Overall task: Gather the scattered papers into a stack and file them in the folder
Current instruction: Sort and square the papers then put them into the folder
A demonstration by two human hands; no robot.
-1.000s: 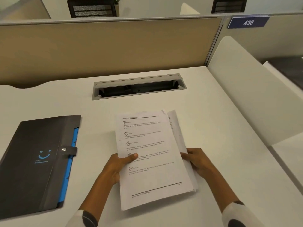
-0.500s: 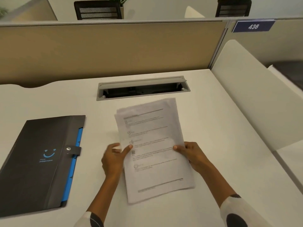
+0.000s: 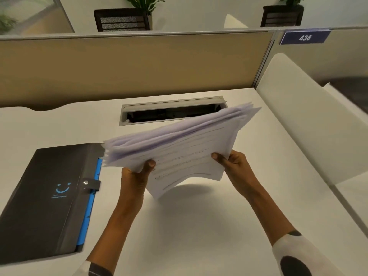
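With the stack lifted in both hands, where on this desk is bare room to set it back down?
Bare desk lies under the lifted papers, between the left hand and right hand. More runs between the closed folder and the cable tray, and right toward the white divider. The left is taken by the folder.

The stack of papers [image 3: 179, 148] is white with printed lines, its edges uneven and fanned, held tilted in the air above the bench. The dark folder [image 3: 45, 198], closed by a snap tab, lies flat at left, a blue edge showing.
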